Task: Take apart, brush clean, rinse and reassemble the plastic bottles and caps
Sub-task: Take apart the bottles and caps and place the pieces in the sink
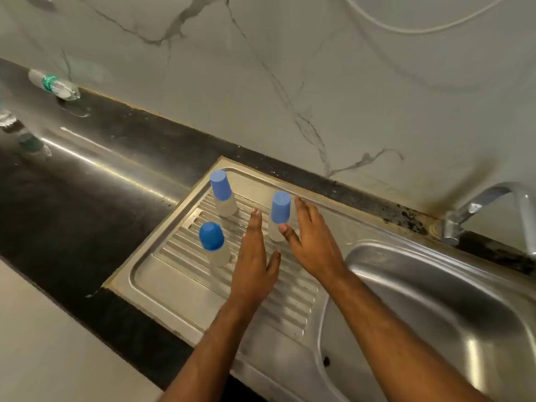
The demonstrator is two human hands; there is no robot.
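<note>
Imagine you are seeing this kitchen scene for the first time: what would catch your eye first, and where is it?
Three small clear bottles with blue caps stand on the ribbed steel draining board: the far-left bottle, the near-left bottle and the right bottle. The left hand and right hand reach in with straight fingers on either side of the right bottle. The sink basin lies to the right.

Veined marble wall (319, 68), black countertop (87, 198)
</note>
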